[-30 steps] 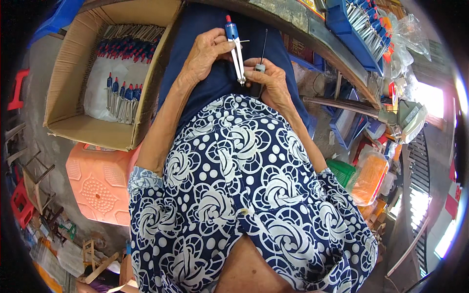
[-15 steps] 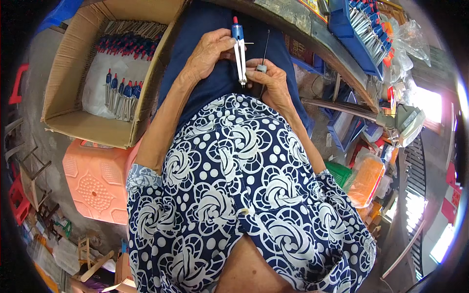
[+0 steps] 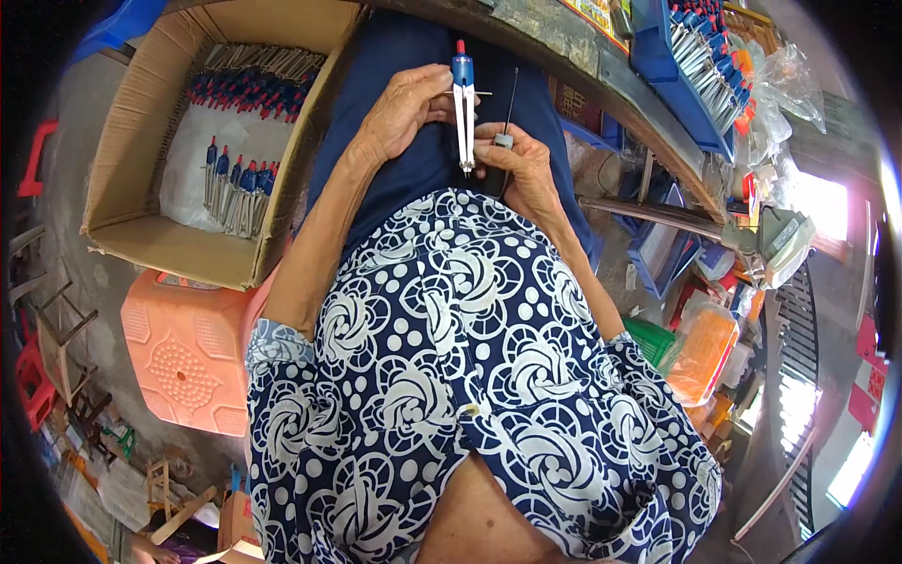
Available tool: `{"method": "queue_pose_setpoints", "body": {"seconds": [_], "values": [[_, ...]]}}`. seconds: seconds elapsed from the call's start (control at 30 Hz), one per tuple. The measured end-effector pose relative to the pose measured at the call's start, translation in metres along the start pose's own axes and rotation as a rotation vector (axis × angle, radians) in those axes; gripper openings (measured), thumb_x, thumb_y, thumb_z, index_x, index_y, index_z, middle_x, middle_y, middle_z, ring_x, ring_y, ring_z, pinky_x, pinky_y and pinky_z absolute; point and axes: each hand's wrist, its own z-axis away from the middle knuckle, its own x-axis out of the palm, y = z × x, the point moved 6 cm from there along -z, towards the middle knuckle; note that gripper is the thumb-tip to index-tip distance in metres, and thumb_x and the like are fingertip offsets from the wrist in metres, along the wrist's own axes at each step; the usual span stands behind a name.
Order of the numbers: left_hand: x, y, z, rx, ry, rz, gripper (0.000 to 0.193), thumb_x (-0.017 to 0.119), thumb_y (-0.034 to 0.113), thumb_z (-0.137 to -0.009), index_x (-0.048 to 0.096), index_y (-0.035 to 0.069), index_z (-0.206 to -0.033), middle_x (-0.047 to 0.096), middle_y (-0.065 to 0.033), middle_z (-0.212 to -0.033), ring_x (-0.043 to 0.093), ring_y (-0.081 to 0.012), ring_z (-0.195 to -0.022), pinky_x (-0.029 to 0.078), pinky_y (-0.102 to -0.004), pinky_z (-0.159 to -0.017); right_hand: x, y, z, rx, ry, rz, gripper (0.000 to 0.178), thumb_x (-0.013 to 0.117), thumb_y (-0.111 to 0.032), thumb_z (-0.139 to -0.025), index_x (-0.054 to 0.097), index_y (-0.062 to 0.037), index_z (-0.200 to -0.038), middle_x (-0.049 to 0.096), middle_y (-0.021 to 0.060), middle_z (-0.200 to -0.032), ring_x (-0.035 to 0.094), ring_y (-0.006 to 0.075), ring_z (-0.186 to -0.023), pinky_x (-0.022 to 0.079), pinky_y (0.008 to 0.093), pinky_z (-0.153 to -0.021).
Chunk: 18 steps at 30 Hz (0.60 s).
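Observation:
Above my lap, my left hand (image 3: 406,113) is closed on a drawing compass (image 3: 464,117) near its top. The compass has a blue head, a red tip and white legs lying close together, points toward me. A thin pin sticks out sideways by its head. Close to the lower legs, my right hand (image 3: 519,162) is closed around a screwdriver (image 3: 505,139); its thin dark shaft points away from me, and most of its handle is hidden in my palm. The right fingertips are near the compass's lower end; whether they touch it I cannot tell.
At left a cardboard box (image 3: 169,235) holds several compasses in rows, beside a pink plastic stool (image 3: 183,362). A wooden bench edge (image 3: 573,47) runs across the far right, bearing a blue tray (image 3: 672,80) of compasses. Clear plastic bags (image 3: 785,89) lie past it.
The compass has come slightly nearer and to the right in view, still in my left hand. The right hand with the screwdriver has also shifted slightly nearer.

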Motion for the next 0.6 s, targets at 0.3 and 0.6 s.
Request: {"method": "queue_pose_setpoints", "body": {"seconds": [0.3,0.6], "values": [[0.0011,0.0005,-0.0040,0.013,-0.039,0.042,0.027,0.043,0.023,-0.090,0.054,0.001,-0.103,0.061,-0.0144,-0.097,0.060,-0.0211,-0.090,0.046,-0.0326,-0.080,-0.0024,0.0005,-0.0012,0.002,-0.007,0.013,0.020,0.060,-0.002,-0.075,0.055,0.0031,-0.093,0.061,0.0073,-0.081,0.056,0.0107,-0.068,0.044,0.0208,-0.058],[0.0007,-0.0042,-0.0014,0.008,-0.032,0.030,0.027,0.044,0.021,-0.089,0.055,0.001,-0.104,0.061,-0.0140,-0.097,0.060,-0.0205,-0.090,0.046,-0.0324,-0.081,-0.0027,0.0009,0.0029,0.002,0.003,0.017,0.020,0.059,-0.002,-0.075,0.055,0.0033,-0.094,0.061,0.0074,-0.081,0.056,0.0106,-0.068,0.044,0.0206,-0.059]]}}
